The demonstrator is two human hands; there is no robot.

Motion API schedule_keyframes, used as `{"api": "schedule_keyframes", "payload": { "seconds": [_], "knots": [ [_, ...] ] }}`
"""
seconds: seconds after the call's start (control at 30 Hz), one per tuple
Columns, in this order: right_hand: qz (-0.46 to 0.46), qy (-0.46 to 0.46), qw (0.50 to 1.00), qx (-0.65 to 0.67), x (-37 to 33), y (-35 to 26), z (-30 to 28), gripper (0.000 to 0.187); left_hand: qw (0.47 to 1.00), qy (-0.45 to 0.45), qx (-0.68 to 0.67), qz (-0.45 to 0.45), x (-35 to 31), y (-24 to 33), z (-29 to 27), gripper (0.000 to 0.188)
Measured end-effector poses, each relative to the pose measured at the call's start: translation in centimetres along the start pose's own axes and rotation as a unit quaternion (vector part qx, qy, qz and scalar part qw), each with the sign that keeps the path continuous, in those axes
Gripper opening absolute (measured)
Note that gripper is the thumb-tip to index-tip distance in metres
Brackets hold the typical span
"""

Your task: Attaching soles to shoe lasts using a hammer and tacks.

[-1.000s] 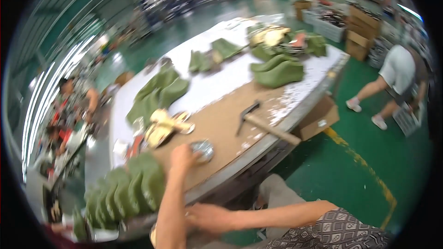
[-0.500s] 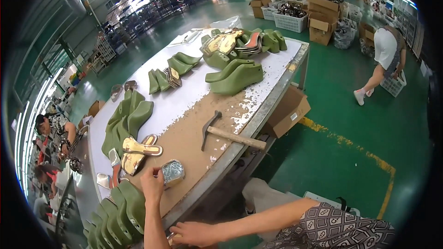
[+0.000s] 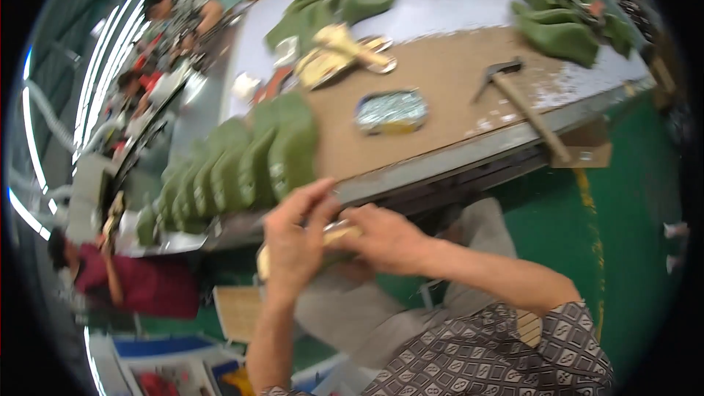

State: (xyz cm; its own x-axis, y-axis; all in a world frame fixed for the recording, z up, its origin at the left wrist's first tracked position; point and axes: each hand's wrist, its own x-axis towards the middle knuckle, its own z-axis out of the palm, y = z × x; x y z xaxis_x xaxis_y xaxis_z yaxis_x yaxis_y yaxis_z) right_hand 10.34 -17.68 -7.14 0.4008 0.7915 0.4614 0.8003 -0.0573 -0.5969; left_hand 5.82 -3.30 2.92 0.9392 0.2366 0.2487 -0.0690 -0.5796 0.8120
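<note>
Over my lap, below the table's front edge, both hands are close together around a cream insole [image 3: 342,235], with a bit of green beneath it. My right hand [image 3: 392,240] grips it from the right, fingers curled. My left hand [image 3: 297,231] is at its left side, fingertips pinched together above it; whatever they hold is too small and blurred to make out. Another cream edge [image 3: 262,260] shows left of my left hand. On the table beyond, a foil-lined tin [image 3: 392,111] stands by itself. A hammer [image 3: 532,117] lies farther right, its wooden handle overhanging the edge.
A row of green shoe lasts [image 3: 293,147] lines the table's left front. Cream insoles [image 3: 326,66] lie behind it, with more green lasts [image 3: 554,33] at the back. A cardboard box [image 3: 587,143] is under the right edge. Co-workers [image 3: 139,279] are at the left.
My view has swung left and down. My left hand has come away from the foil-lined tin to meet my right hand over my lap. The insole between them now shows.
</note>
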Motion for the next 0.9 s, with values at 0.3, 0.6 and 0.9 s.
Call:
{"api": "schedule_keyframes", "payload": {
  "seconds": [0.3, 0.6, 0.9],
  "knots": [
    [0.147, 0.127, 0.933, -0.304, -3.7, 3.8, -9.9, 0.047, 0.996, 0.015, 0.083, 0.018, -5.4, -4.4, -0.5, 0.010],
    [0.432, -0.004, 0.832, -0.348, -10.3, 9.9, -21.1, 0.040, 0.988, 0.006, 0.152, 0.000, -4.9, -3.1, 0.1, 0.008],
    [0.280, 0.084, 0.956, 0.018, -10.3, -0.7, -15.4, 0.041, 0.982, -0.004, 0.177, 0.059, -4.3, -3.6, 0.4, 0.007]
  ]
}}
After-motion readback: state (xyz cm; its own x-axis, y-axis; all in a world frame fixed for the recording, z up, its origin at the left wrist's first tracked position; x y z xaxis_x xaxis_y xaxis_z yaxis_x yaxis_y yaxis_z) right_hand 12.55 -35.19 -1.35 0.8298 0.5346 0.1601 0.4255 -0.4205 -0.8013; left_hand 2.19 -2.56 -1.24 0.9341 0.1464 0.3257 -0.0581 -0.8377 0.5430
